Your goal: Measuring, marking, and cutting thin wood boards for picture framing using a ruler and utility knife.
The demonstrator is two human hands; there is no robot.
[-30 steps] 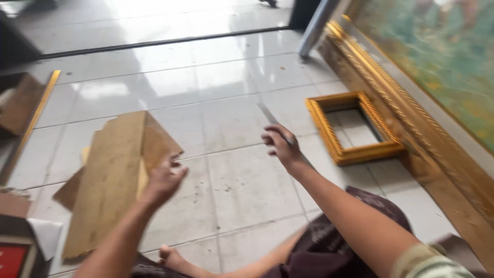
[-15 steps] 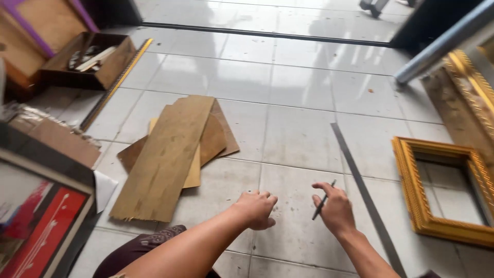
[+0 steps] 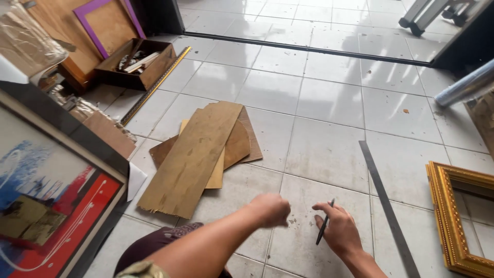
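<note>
My right hand (image 3: pixel 339 231) hovers low over the white floor tiles and holds a black pen (image 3: pixel 324 230) between its fingers, tip pointing down. My left hand (image 3: pixel 271 208) is just to its left, fingers curled in, with nothing in it. A long dark metal ruler (image 3: pixel 386 206) lies flat on the tiles to the right of my right hand. A stack of brown plywood boards (image 3: pixel 195 154) lies on the floor ahead and to the left of my left hand. My knee in dark cloth (image 3: pixel 164 242) shows at the bottom.
A gold ornate frame (image 3: pixel 455 216) lies at the right edge. A black-framed red and blue painting (image 3: pixel 46 201) leans at the left. Farther back left stand a wooden box of tools (image 3: pixel 136 64), a yellow strip (image 3: pixel 154 87) and a purple frame (image 3: pixel 103 20). A shiny roll (image 3: pixel 465 87) is at the right.
The view has swung left and down. Both hands have come down close to the floor, and the metal ruler now lies on the tiles beside my right hand.
</note>
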